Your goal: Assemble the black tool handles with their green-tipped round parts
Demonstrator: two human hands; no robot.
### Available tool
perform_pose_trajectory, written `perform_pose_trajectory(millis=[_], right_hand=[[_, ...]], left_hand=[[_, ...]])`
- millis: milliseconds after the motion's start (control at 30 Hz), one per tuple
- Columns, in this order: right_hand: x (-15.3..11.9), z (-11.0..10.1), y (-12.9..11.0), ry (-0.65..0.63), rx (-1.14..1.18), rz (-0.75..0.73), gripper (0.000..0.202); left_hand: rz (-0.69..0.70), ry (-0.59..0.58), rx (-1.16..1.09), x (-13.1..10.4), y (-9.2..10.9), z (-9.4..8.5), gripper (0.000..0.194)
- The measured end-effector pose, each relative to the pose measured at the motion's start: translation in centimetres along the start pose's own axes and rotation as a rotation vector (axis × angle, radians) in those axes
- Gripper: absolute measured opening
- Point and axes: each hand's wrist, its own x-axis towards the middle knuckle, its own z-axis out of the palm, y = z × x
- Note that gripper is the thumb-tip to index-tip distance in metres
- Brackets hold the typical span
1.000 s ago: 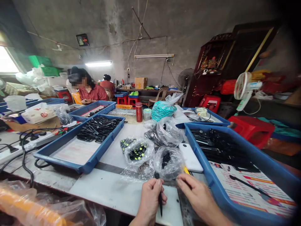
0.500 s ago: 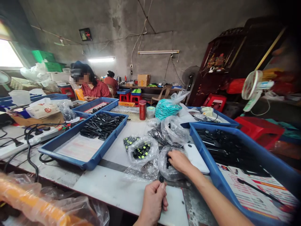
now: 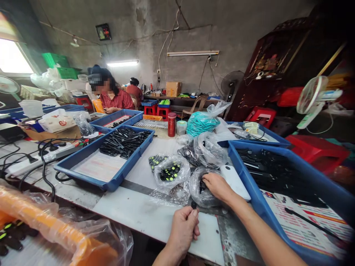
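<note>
My left hand is closed round a black part, whose round end sticks up above the thumb, over a white board. My right hand reaches into an open clear plastic bag of small black pieces; its fingers are bent together at the bag's mouth, and what they pinch, if anything, is too small to make out. Left of that bag lies another bag of black pieces with yellow-green dots. Behind them sits a bag of dark pieces.
Blue trays of black parts stand at left and right. A teal-filled bag and red container are farther back. Cables lie at left. A person in a red shirt sits across; another is behind.
The view has shifted, so the scene sits a little farther right. My left hand keeps its grip on the black part, and my right hand remains in the same bag.
</note>
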Motion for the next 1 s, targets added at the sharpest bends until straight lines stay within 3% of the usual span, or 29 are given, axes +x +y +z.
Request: perform_pose_trajectory(millis=[267,400,467,700,1000], right_hand=[[-2.3,-1.6,-0.9,0.215,0.290,0.076,0.019],[-4.6,-2.0,-3.2,0.101,0.786,0.005,0.023],[-5.5,-1.5,-4.3,0.040,0.887,-0.006,0.023],[-6.3,1.2,-5.3,0.051,0.924,0.098,0.023],[-6.6,2.3,-5.5,0.165,0.936,0.141,0.023]], left_hand=[[0.000,-0.012,-0.025,-0.3,0.6,0.1,0.035],[0.007,-0.027,-0.010,-0.4,0.9,0.2,0.033],[0.009,-0.042,0.015,-0.4,1.0,0.2,0.033],[-0.008,-0.059,0.087,-0.5,1.0,0.1,0.031],[-0.023,-0.017,0.097,-0.5,1.0,0.4,0.038]])
